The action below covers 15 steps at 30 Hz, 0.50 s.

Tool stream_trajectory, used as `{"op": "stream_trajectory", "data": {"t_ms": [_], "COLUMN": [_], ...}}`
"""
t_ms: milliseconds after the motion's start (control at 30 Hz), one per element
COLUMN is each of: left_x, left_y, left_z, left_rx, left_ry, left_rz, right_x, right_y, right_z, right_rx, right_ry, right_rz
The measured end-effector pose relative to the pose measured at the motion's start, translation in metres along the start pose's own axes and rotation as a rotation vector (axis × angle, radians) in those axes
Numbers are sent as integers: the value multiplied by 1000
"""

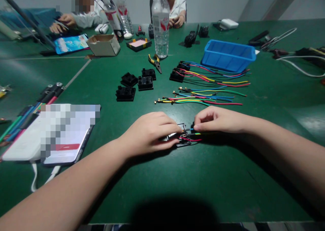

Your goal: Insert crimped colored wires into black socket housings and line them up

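Note:
Near the middle of the green table, my left hand (154,131) is closed around a small black plastic housing (183,143), covering much of it. My right hand (210,120) pinches a blue wire (189,129) at the housing's right side. A yellow-green wire (199,133) and a red wire (196,140) also run out of the housing to the right. Beyond my hands lie loose coloured wires (203,100) with brass-coloured ends. Behind those sit black housings with wires (177,74) attached. Several bare black housings (125,93) are grouped to the left.
Yellow-handled pliers (156,63), a water bottle (161,31), a blue bin (228,56) and a cardboard box (103,44) stand farther back. A phone (76,136), a white power bank (33,139) and wire bundles (48,95) are on the left. Two people sit across the table (142,190).

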<state>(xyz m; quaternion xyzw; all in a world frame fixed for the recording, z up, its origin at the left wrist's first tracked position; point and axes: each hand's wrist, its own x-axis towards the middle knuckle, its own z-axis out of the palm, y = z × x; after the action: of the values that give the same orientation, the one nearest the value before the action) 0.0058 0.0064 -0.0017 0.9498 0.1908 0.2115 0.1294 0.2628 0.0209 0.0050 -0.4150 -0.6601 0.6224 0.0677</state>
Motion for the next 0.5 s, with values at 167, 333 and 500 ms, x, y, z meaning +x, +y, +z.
{"op": "stream_trajectory", "data": {"t_ms": [167, 333, 500], "left_x": [1, 0, 0], "left_y": [0, -1, -2], "left_z": [-1, 0, 1], "left_rx": [1, -15, -33], "left_ry": [2, 4, 13], "left_rz": [-6, -8, -13], "right_x": [0, 1, 1], "right_y": [-2, -2, 0], "right_z": [-1, -1, -2], "right_rx": [0, 1, -2], "right_ry": [-13, -12, -29], "right_rz": [22, 16, -1]}}
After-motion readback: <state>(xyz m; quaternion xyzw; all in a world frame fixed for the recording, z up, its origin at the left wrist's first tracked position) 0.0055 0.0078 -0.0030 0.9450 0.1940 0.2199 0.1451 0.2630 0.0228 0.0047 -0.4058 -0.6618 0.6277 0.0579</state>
